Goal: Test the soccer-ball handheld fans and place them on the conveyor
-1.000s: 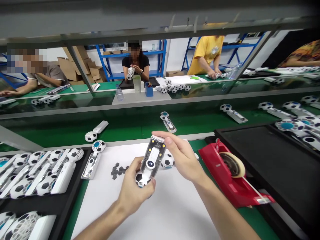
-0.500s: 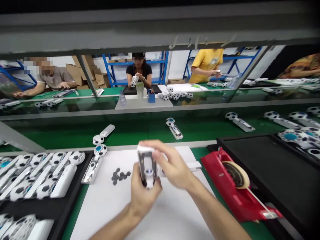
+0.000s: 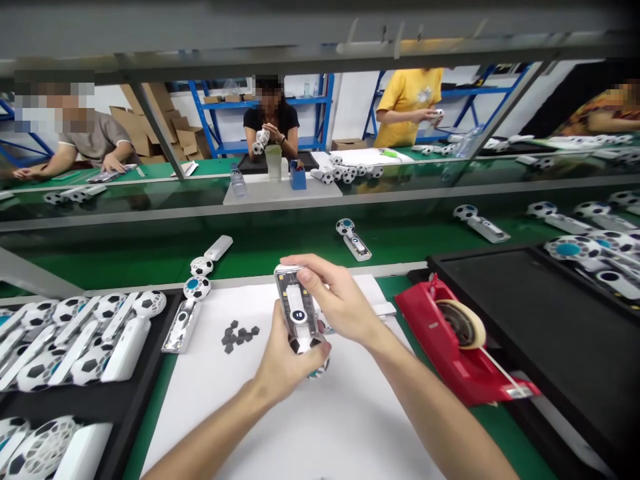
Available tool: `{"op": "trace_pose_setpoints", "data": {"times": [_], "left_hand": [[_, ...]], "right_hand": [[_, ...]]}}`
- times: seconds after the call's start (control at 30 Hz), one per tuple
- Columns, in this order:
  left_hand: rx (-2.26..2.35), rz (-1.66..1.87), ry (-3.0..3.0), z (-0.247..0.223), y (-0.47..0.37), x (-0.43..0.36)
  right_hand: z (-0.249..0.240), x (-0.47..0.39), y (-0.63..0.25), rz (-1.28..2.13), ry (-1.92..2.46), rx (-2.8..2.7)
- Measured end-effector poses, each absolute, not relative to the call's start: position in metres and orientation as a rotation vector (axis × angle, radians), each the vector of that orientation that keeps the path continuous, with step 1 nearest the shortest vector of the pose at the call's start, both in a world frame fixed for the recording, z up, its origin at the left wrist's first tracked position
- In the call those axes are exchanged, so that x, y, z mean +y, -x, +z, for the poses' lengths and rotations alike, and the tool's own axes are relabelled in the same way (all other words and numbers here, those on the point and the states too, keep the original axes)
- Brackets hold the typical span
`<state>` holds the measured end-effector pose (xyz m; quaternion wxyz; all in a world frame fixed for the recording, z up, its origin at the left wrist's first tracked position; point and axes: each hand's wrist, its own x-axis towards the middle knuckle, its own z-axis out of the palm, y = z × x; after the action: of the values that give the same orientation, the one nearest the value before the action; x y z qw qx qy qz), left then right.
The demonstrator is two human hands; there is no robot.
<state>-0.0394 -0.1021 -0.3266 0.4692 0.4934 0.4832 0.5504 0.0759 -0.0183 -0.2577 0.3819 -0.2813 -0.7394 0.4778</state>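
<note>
A football-patterned handheld fan (image 3: 296,308) is held upright over the white sheet, its clear handle up and its round head down. Lit digits show on the handle's small round display. My left hand (image 3: 286,357) is wrapped round the lower part, thumb across the football head. My right hand (image 3: 340,300) grips the handle's top end, thumb on its front face and fingers behind. Left of the hands, several small black pentagon pieces (image 3: 240,337) lie on the white sheet (image 3: 215,413). Partly hidden behind my right wrist is another white item (image 3: 384,309).
A red tape dispenser (image 3: 440,333) stands at right, beside a black tray (image 3: 550,320). More fans (image 3: 90,333) fill a black tray at left. Several fans (image 3: 354,240) lie on the green belt (image 3: 280,247) ahead. Co-workers (image 3: 273,120) sit or stand across the line.
The view has tilted down slightly. The fan's handle now faces me more squarely, and its football head shows below my left thumb. Both hands keep their hold.
</note>
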Motion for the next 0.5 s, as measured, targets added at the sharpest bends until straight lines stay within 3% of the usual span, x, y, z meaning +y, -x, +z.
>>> {"op": "trace_pose_setpoints", "data": {"times": [0.27,0.5], "left_hand": [[1.030,1.367,-1.165,-0.330,0.030,-0.114],[1.328,1.421,-1.226,-0.345,0.032,-0.108]], "right_hand": [[-0.258,-0.025,-0.064,1.250,0.799,-1.782],[-0.262,-0.034,-0.058,1.274,0.834,-1.750]]}}
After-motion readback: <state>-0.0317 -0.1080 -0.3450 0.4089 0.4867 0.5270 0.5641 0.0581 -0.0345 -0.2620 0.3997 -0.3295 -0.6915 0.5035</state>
